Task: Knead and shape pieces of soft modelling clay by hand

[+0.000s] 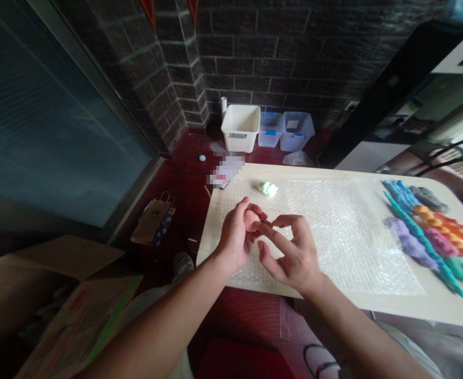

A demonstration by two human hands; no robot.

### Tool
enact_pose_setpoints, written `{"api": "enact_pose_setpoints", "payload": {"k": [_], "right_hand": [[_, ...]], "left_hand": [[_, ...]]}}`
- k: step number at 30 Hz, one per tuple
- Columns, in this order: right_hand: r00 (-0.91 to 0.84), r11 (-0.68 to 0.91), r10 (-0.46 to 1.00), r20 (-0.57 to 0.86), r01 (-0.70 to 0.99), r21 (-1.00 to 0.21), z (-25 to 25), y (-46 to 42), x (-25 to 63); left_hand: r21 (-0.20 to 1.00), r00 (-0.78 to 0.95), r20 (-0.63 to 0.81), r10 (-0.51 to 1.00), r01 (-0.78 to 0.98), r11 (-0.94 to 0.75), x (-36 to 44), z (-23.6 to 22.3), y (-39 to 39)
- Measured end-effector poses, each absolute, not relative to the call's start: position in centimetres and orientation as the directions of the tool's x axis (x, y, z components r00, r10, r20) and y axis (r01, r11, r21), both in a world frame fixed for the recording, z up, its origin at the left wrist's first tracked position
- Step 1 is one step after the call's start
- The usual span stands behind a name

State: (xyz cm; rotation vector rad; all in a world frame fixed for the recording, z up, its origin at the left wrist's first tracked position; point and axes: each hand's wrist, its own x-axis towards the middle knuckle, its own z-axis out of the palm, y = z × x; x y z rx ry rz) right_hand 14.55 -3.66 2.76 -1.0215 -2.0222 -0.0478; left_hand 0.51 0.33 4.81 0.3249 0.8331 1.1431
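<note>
Beyond the table you have three bins on the floor: one cream bin, its open top facing you, and two see-through bins with blue latches. The right-hand see-through one shows a white patch, but you can't tell whether that lies inside. At lower left, one cardboard box stands with its flaps raised — its inside is too dark to read — and one handled paper bag sits near it.

On your bubble wrap rests one pale green lump; at least eight coloured pieces lie bunched at the table's right end.

Your left hand is cupped palm-up, fingers curled around one peach-coloured lump above the wrap's near-left part. Your right hand reaches in from the right — index finger extended to the lump, thumb held apart, fingers loosely spread. Both forearms angle inward.
</note>
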Motion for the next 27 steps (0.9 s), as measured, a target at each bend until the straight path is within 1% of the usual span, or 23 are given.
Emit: {"api": "enact_pose_setpoints", "payload": {"k": [4, 7, 21, 27], "right_hand": [[-0.347, 0.662, 0.619, 0.704, 0.713, -0.231, 2.82, -3.63, 14.45], [-0.359, 0.653, 0.614, 0.703, 0.731, -0.197, 2.86, -3.69, 14.29], [-0.363, 0.64, 0.647, 0.67, 0.736, -0.219, 3.0, -3.75, 13.95], [-0.361, 0.631, 0.665, 0.654, 0.74, -0.233, 2.95, -3.79, 13.93]], "left_hand": [[0.657, 0.133, -0.4, 0.907, -0.648, 0.385, 0.52, 4.56, 0.27], [0.673, 0.108, -0.396, 0.912, -0.642, 0.369, 0.55, 4.65, 0.2], [0.701, 0.069, -0.403, 0.913, -0.618, 0.356, 0.65, 4.64, -0.02], [0.691, 0.073, -0.411, 0.908, -0.625, 0.363, 0.8, 5.06, -0.08]]}}
